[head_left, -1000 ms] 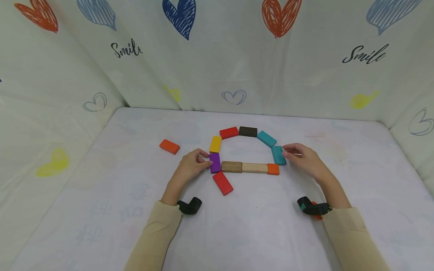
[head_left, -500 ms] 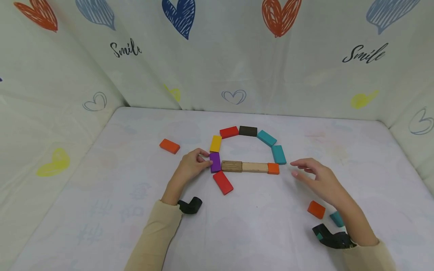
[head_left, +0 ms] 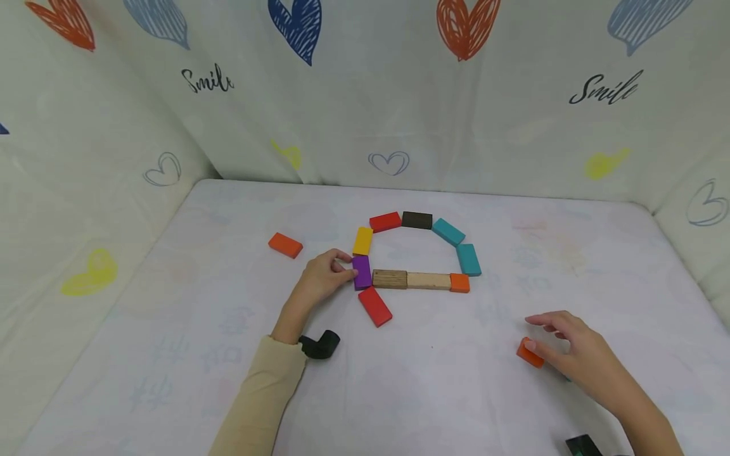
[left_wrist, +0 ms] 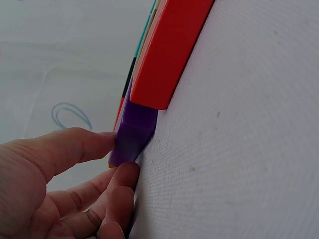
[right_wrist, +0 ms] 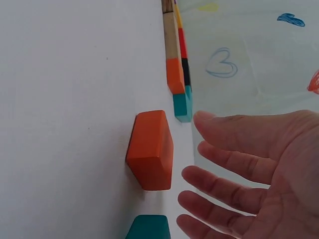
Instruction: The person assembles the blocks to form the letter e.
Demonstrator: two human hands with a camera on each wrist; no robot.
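My left hand (head_left: 324, 277) holds the left side of a purple block (head_left: 362, 273), with thumb and fingertips against it in the left wrist view. That block lies in a loop of flat blocks, between a yellow block (head_left: 362, 241) and a red block (head_left: 375, 307). Over to the right, my right hand (head_left: 584, 354) hovers with fingers spread above a loose orange block (right_wrist: 151, 149). In the right wrist view the fingers are apart from that block and hold nothing. A teal block (right_wrist: 148, 228) lies beside it, mostly hidden by the hand in the head view.
The loop's far side has a red block (head_left: 385, 221), a black block (head_left: 417, 220) and two teal blocks (head_left: 469, 259). Two wood-coloured blocks (head_left: 428, 281) and a small orange block (head_left: 459, 282) form its near side. Another orange block (head_left: 285, 245) lies left.
My right hand has left the teal block at the loop's right and moved down and right, over the loose orange block. The left hand has stayed at the purple block.
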